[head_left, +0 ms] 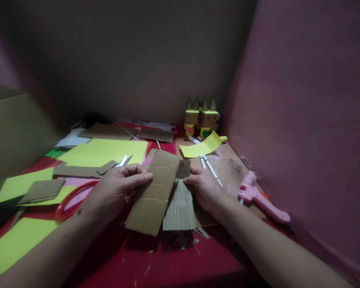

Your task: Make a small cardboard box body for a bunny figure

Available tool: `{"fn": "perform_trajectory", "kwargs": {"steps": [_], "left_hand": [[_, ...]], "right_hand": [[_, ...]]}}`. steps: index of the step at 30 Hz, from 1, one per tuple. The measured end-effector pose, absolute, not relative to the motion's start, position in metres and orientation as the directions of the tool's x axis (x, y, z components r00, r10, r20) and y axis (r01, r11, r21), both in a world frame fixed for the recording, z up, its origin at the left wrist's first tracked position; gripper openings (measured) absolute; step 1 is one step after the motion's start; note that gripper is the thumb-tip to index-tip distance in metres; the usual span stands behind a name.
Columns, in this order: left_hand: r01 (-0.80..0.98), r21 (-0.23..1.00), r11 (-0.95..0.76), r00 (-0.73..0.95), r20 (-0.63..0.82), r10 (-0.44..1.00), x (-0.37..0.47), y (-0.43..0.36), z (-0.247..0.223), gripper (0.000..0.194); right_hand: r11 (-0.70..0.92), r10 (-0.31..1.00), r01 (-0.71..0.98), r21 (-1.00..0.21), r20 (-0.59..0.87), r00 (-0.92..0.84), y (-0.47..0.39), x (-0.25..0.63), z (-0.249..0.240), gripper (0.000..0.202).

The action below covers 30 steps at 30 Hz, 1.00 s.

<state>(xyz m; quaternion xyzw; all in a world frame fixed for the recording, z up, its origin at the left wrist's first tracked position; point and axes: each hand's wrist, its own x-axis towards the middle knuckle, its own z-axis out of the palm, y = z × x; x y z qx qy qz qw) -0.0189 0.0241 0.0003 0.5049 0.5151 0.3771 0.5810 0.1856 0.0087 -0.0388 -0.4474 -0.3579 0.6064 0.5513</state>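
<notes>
My left hand [120, 186] pinches the left edge of a flat brown cardboard strip [153, 192], which is tilted and has faint creases across it. In my right hand [202, 184] is a torn cardboard piece [180, 206] with its ridged inner layer bare and a darker patch at its top. The two pieces are side by side above the red table, the strip's right edge overlapping or touching the torn piece. Beside my left wrist lie scissors with red handles [73, 198], their blades partly behind the hand.
A pink glue gun [255, 194] lies at the right on a brown board [232, 160]. White pens [208, 166] and a curled yellow paper [202, 146] are farther back, before two cardboard figures [198, 118]. Yellow sheets [108, 152] and cardboard scraps [45, 189] cover the left. Walls stand close.
</notes>
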Motion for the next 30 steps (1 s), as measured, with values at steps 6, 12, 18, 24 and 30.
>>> {"fn": "perform_trajectory", "kwargs": {"steps": [6,12,18,24,30], "left_hand": [[0.234,0.969,0.08,0.106,-0.107,0.989,-0.022,0.026,0.007,0.035],[0.712,0.421,-0.561,0.238,0.607,0.758,-0.013,0.006,0.016,0.029],[0.77,-0.218,-0.599,0.626,0.438,0.645,0.029,-0.011,0.012,0.025],[0.769,-0.195,-0.608,0.638,0.174,0.75,0.051,-0.011,0.018,0.028],[0.75,-0.087,-0.655,0.657,0.204,0.725,0.052,-0.006,0.015,0.022]], "right_hand": [[-0.151,0.983,-0.45,-0.88,-0.182,0.028,0.007,0.184,-0.036,0.027],[-0.123,0.987,-0.489,-0.863,-0.158,0.032,0.002,0.176,-0.031,0.029],[-0.028,0.999,-0.499,-0.866,-0.045,0.022,-0.008,0.168,-0.03,0.022],[0.006,1.0,-0.572,-0.82,0.015,-0.01,-0.013,0.17,-0.02,0.015],[-0.021,1.0,-0.615,-0.788,-0.008,-0.025,-0.014,0.166,-0.022,0.013]]}}
